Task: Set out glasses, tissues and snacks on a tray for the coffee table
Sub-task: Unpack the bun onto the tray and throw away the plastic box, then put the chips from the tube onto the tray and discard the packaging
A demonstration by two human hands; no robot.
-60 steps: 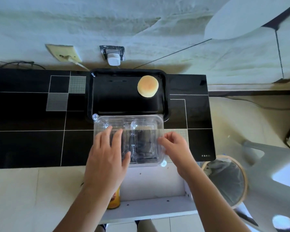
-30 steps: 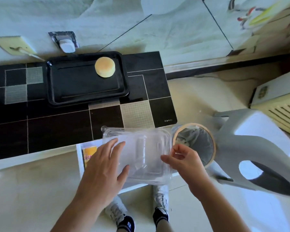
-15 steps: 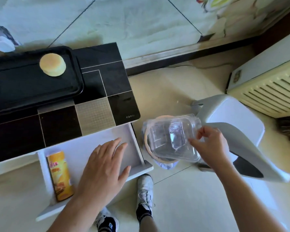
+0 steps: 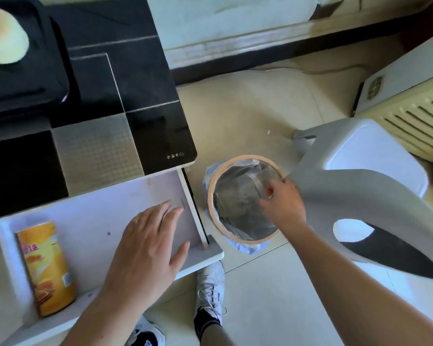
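A black tray (image 4: 39, 78) lies on the black coffee table (image 4: 115, 91) at the top left, with a round pale bun (image 4: 3, 36) on it. A yellow snack can (image 4: 46, 268) lies in the open white drawer (image 4: 90, 221). My left hand (image 4: 148, 248) rests flat over the drawer floor, fingers apart, holding nothing. My right hand (image 4: 283, 203) reaches into the lined waste bin (image 4: 211, 196), its fingers curled on the edge of a clear plastic container (image 4: 240, 193) that sits down inside the bin.
A grey plastic stool (image 4: 360, 171) stands just right of the bin, touching my right wrist area. A white radiator (image 4: 415, 108) is at the far right. My shoes (image 4: 210, 290) are on the tiled floor below the drawer.
My right hand has carried the clear container from the table over to the bin and lowered it inside. My left hand let go of it and now lies over the drawer. My view swung right.
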